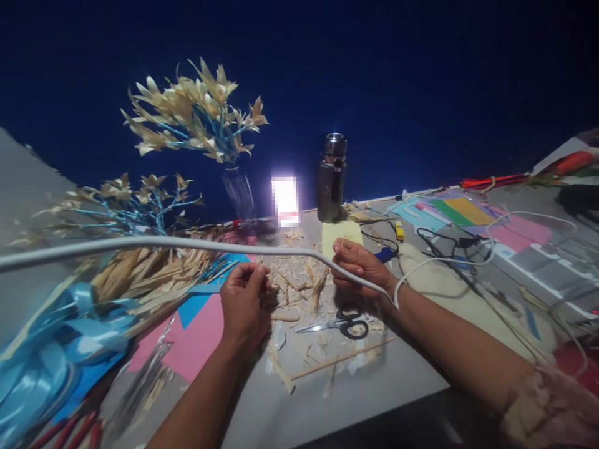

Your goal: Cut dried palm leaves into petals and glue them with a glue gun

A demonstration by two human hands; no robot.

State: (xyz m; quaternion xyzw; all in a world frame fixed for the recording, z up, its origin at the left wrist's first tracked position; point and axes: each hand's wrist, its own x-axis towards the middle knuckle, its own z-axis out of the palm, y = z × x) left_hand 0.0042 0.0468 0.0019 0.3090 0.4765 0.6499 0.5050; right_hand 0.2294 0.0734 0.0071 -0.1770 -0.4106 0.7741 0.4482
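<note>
Cream dried-husk scraps (317, 288) are lying loose mid-frame; upper-left, blue-stemmed cream flowers (199, 103) are looking finished; left hand (241, 305) and right hand (362, 268) are pinching, contents unclear.

Tabletop (262, 408): pale grey, littered with husk scraps (286, 290).
Middle: black-handled scissors (345, 323), and nearer, a thin stick (341, 358).
Left: pink sheet (199, 340).
Far edge: dark flask (331, 187), upright, behind yellow paper (349, 231).
Right: cream cloth (468, 305).
</note>
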